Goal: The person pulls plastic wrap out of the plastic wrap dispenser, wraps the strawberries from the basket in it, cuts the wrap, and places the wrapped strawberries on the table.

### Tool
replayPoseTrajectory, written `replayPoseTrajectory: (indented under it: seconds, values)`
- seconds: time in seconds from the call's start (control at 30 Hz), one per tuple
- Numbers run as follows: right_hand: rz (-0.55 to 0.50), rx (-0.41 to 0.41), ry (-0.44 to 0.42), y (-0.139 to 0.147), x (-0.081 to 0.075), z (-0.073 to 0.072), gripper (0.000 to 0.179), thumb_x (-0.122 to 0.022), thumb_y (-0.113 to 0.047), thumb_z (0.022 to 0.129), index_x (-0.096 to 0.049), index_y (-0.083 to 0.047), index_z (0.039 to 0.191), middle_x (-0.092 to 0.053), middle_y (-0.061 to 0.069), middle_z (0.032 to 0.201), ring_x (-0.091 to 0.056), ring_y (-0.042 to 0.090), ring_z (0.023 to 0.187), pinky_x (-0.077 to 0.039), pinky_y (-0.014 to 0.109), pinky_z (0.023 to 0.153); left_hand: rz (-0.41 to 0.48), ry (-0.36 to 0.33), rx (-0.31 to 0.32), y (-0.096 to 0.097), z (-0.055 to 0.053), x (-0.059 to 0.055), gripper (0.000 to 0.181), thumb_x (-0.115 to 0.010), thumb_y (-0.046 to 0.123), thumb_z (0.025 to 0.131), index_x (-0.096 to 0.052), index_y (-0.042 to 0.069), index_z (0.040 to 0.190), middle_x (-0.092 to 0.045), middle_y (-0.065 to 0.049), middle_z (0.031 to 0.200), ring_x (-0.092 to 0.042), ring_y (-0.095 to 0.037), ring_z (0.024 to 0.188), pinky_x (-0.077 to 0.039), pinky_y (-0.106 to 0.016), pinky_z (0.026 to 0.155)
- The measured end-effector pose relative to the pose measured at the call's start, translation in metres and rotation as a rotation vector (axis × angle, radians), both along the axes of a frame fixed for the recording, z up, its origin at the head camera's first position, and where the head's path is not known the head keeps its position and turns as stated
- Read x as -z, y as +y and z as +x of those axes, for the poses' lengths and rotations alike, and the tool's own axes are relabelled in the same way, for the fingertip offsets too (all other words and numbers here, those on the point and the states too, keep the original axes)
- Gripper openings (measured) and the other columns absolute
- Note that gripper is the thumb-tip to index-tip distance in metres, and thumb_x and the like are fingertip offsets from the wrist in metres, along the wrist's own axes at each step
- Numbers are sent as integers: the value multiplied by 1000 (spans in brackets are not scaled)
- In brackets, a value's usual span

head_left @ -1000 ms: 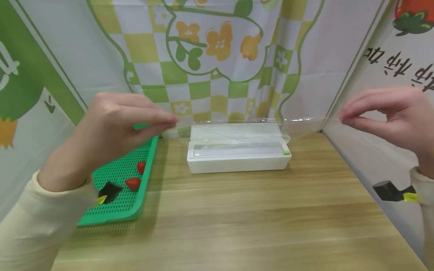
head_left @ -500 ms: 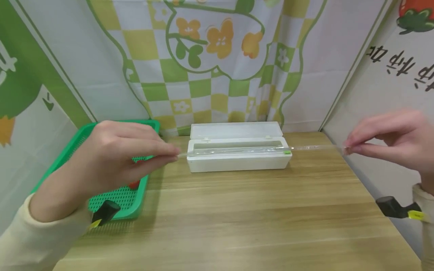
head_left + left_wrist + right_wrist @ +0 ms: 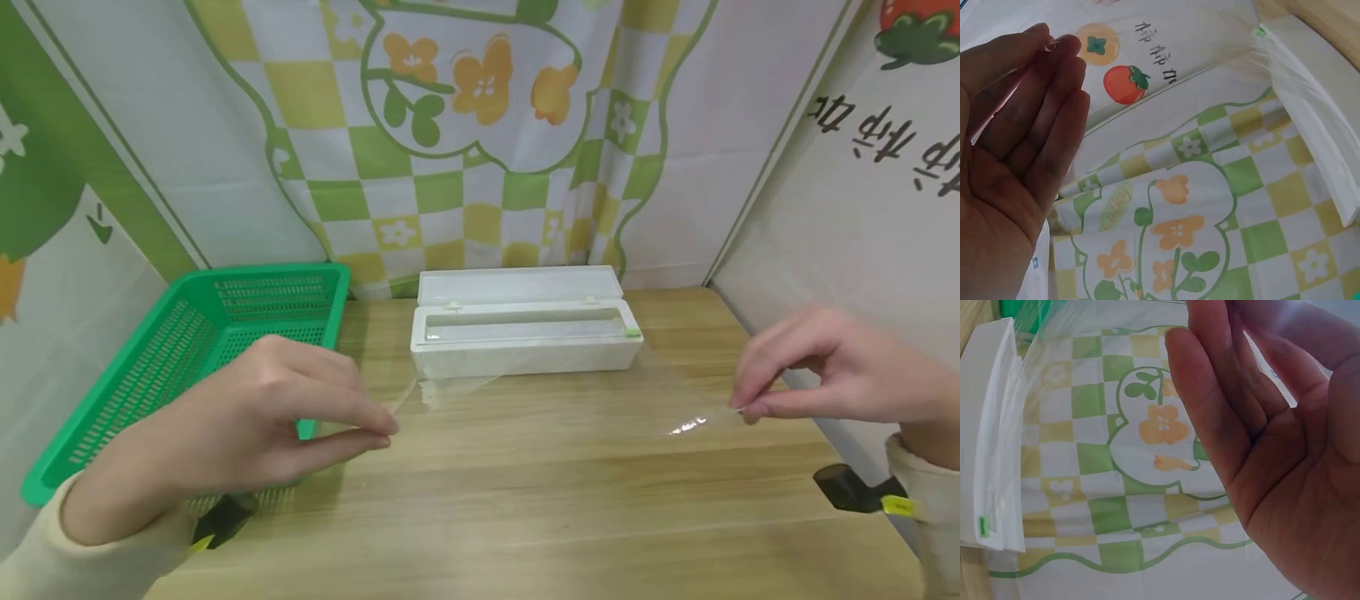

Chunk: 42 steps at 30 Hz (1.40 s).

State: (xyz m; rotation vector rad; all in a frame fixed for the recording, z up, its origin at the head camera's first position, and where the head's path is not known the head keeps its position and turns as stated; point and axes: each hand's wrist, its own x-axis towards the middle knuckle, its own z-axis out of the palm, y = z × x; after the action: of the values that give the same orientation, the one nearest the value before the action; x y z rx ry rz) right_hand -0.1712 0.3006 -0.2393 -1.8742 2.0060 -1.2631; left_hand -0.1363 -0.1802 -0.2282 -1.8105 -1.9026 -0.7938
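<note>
Between thumb and fingertips, my left hand [image 3: 292, 417] pinches one corner of a clear sheet of cling film [image 3: 686, 425]. The other corner is pinched by my right hand [image 3: 840, 371], level with it across the table. The film spreads between both hands and runs back to a white cling film dispenser [image 3: 525, 358], whose lid [image 3: 521, 286] stands raised at the back. A small green slider [image 3: 632, 332] sits at the dispenser's right end. In the left wrist view, streaks of film reach from the dispenser [image 3: 1316, 106] toward the hand.
A green perforated basket [image 3: 337, 312] stands at the left, partly behind my left hand and forearm. The wooden table [image 3: 525, 517] extends in front of the dispenser. A patterned curtain [image 3: 480, 192] hangs right behind it, with printed cloth on both sides.
Both hands have come down and toward me, drawing the film out over the table in front of the dispenser. The strawberries seen earlier in the basket are now hidden behind my left hand.
</note>
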Motion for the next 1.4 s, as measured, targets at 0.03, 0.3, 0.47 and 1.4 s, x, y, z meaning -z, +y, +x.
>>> replayPoseTrajectory:
  seconds: [0.03, 0.3, 0.47, 1.4]
  values:
    - [18, 3, -3, 1, 3, 0, 36, -69, 21, 75, -70, -2, 104, -73, 5, 95, -66, 11, 82, -56, 21, 65, -15, -14, 4, 0, 1, 2, 10, -65, 16, 95, -75, 13, 93, -73, 8, 82, -59, 5, 71, -47, -5, 65]
    - [130, 27, -76, 6, 27, 3, 46, -69, 24, 73, -71, -9, 105, -73, 3, 92, -68, 9, 81, -59, 22, 68, -171, -167, -51, 1, 8, 24, 5, -72, 16, 91, -75, 19, 94, -73, 15, 86, -64, 8, 78, -51, -7, 73]
    - [152, 30, -96, 7, 42, 3, 44, -70, 21, 74, -72, -11, 104, -74, 3, 92, -69, 8, 81, -60, 22, 69, -212, -226, -46, 2, 5, 41, 8, -74, 14, 88, -75, 21, 92, -73, 17, 85, -63, 10, 78, -50, -6, 73]
    - [318, 182, -309, -2, 123, 4, 14, -75, -2, 83, -76, -13, 91, -74, 0, 86, -63, 6, 72, -54, 21, 56, -457, -467, -84, 24, -4, 119, 4, -76, 19, 86, -80, 20, 84, -66, 13, 75, -57, 13, 75, -45, -1, 66]
